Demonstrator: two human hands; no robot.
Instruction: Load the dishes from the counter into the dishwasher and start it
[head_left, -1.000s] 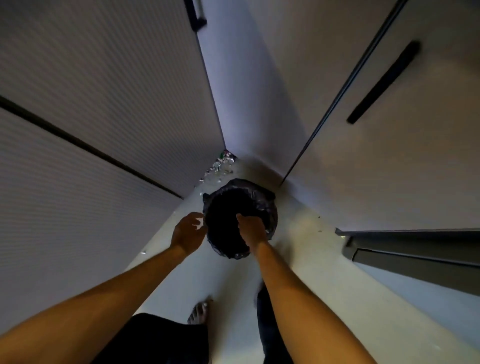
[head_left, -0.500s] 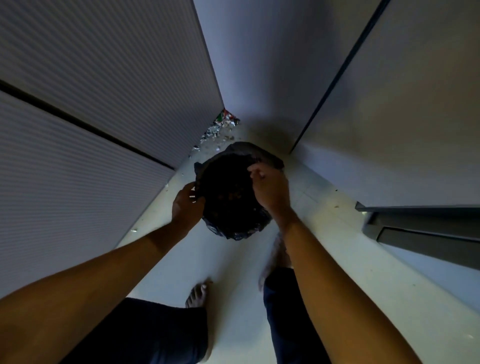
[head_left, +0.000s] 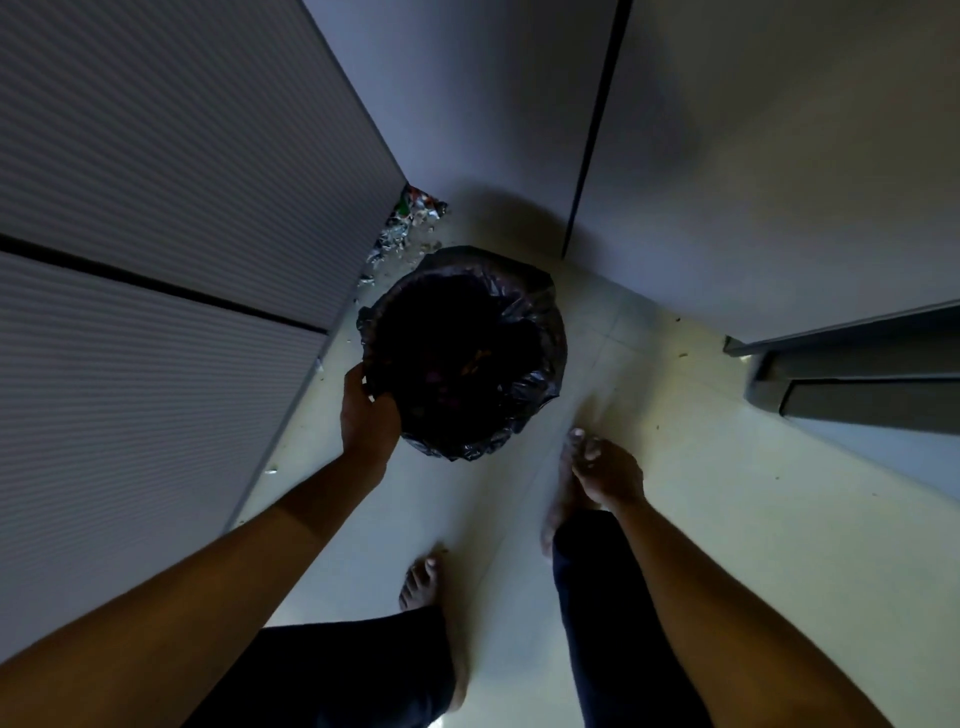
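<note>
Head view, left hand: my left hand (head_left: 369, 415) curls its fingers over the rim of the bin (head_left: 462, 353) on the side nearest it. I judge this grip is there to steady the bin or to shift it.
Head view, right hand: my right hand (head_left: 605, 473) hangs apart from the bin, off to its right and nearer me. The fingers are loosely bent and I see nothing in them, though the hand is a little blurred.
Bin: it stands on the floor (head_left: 701, 493) just beyond the left hand, with a black liner (head_left: 524, 395) folded over the rim to hold it in place. The inside is too dark to read.
Litter: shiny scraps (head_left: 410, 223) lie beyond the bin, well apart from both hands, at the foot of the cabinet (head_left: 156, 208).
Dishes and dishwasher: neither is in view and neither hand holds a dish. I judge loading is not in hand here.
</note>
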